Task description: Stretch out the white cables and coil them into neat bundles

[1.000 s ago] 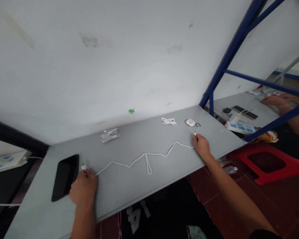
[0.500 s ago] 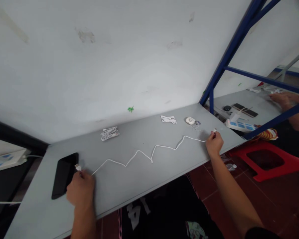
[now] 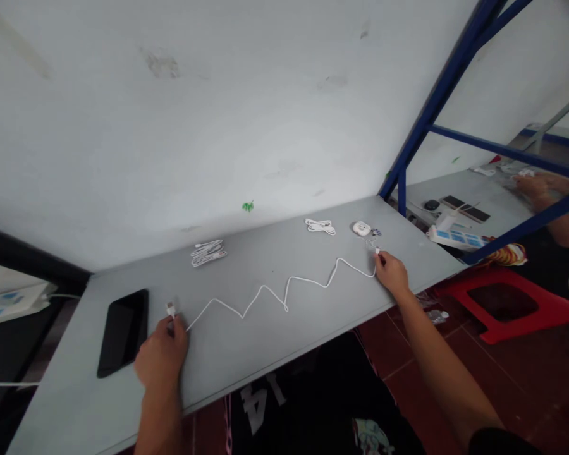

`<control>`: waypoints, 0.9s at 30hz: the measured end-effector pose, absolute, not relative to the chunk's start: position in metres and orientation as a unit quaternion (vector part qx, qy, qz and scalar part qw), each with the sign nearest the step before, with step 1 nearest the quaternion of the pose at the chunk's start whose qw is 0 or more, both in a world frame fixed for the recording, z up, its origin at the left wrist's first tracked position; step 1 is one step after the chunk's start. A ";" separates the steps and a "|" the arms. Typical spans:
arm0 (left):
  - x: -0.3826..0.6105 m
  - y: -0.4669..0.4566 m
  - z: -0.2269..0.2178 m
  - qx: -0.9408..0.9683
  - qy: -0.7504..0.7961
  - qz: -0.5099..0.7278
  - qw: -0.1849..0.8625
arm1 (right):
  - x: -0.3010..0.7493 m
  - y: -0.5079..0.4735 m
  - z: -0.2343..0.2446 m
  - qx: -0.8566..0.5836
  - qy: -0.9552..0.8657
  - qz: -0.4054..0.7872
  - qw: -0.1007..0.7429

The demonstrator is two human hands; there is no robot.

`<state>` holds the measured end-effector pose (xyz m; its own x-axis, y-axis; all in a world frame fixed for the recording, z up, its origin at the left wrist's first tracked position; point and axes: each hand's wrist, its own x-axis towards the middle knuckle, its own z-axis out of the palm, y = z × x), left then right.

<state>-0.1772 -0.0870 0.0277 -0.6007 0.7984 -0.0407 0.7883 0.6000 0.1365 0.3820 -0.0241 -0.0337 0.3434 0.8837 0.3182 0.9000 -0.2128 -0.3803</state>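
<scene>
A white charging cable (image 3: 263, 287) zigzags across the grey tabletop (image 3: 265, 341) between my hands. My left hand (image 3: 164, 354) pinches it just behind a USB plug that points up and away from me. At the cable's other end, my right hand (image 3: 392, 273) closes on the small white connector, near the right part of the table. Left of my left hand lies a black phone (image 3: 123, 332). Beyond my right hand sits a white earbud case (image 3: 361, 229) with a small charm on a string. Two bundled white cables, one (image 3: 208, 253) at left and another (image 3: 320, 227) at centre right, rest near the wall.
A blue metal frame (image 3: 422, 139) rises at the table's right end. Past it are a power strip (image 3: 458, 239), a red stool (image 3: 507, 303) and another person's hands (image 3: 533, 185) at a second table. Another power strip (image 3: 16, 303) is at the far left.
Both hands have moved inward: my left hand to the right, away from the phone, and my right hand to the left. The cable between them has bunched into tighter bends.
</scene>
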 end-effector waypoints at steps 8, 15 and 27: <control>-0.176 -0.085 0.030 0.446 0.893 0.044 0.045 | 0.376 -0.026 -0.028 -0.785 -0.578 -0.018 0.222; -0.140 -0.092 0.035 0.471 0.878 0.055 0.066 | 0.358 -0.030 -0.026 -0.764 -0.611 -0.014 0.206; -0.118 -0.098 0.031 0.485 0.868 0.069 0.074 | 0.325 -0.033 -0.032 -0.728 -0.652 0.014 0.210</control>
<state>-0.1180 -0.0980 0.0309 -0.5178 0.8533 -0.0610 0.8330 0.5192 0.1912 0.3254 -0.0334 -0.0316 0.1492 0.9556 0.2540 0.9439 -0.0611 -0.3245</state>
